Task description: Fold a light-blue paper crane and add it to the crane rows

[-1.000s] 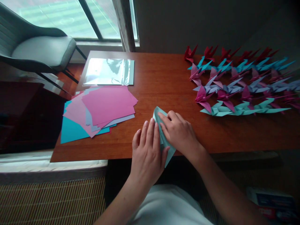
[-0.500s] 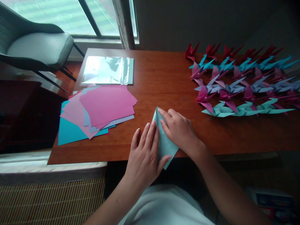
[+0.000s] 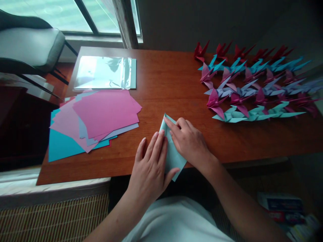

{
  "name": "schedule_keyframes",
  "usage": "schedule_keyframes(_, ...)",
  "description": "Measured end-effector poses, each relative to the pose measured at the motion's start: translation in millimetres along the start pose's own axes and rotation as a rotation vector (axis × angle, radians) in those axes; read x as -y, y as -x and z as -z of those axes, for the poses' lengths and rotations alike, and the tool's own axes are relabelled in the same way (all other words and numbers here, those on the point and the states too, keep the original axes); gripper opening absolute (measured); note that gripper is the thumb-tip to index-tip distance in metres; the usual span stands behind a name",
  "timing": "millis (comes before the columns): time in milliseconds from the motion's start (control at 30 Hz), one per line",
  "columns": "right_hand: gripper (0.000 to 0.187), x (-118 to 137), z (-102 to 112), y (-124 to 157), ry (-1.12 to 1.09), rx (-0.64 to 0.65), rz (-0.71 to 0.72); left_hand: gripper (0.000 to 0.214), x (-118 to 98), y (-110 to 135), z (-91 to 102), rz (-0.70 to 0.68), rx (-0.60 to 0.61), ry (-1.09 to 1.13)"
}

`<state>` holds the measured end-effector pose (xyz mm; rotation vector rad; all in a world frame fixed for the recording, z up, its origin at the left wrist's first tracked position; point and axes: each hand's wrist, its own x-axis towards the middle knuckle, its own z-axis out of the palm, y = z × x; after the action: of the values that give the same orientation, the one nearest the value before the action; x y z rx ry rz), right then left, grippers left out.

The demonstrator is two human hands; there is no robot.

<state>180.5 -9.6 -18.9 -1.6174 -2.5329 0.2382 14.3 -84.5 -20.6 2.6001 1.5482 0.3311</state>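
A folded pale-green sheet of origami paper [image 3: 174, 155] lies at the front edge of the table, its narrow tip pointing away from me and its lower corner jutting past the edge. My left hand [image 3: 151, 161] rests flat along its left side, fingers stretched out and thumb across the lower part. My right hand [image 3: 189, 137] touches the right side; its index fingertip presses near the top point while the other fingers curl. Part of the paper is hidden under both hands.
Loose pink, lilac and blue sheets [image 3: 106, 114] overlap on the left of the wooden table [image 3: 161, 80]. Behind them lies a clear plastic pack of pale-green paper [image 3: 101, 72]. Several rows of folded paper cranes [image 3: 257, 89] stand at the right. A chair [image 3: 32, 47] is beside the window.
The camera view has shifted slightly, moving the table and its things leftward in the picture. My right index finger has slid slightly nearer the paper's tip; the left hand stays flat on it.
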Motion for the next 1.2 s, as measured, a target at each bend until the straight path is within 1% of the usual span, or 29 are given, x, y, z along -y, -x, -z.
schedule_keyframes(233,0.050,0,0,0,-0.007,0.008,-0.012,0.079,6,2,0.9,-0.025,0.016,0.010)
schedule_keyframes(600,0.049,0,1,0,-0.017,0.011,-0.017,0.071,9,2,2.4,-0.041,0.049,0.003)
schedule_keyframes(833,0.052,-5,-3,5,-0.124,-0.045,0.025,0.072,6,1,4.6,-0.019,0.061,-0.018)
schedule_keyframes(1100,0.064,-14,-6,15,-0.320,-0.128,0.049,0.078,1,0,3.7,0.001,0.053,-0.015)
schedule_keyframes(1200,0.063,-16,-7,15,-0.355,-0.145,0.052,0.080,0,0,3.2,0.009,0.050,-0.013)
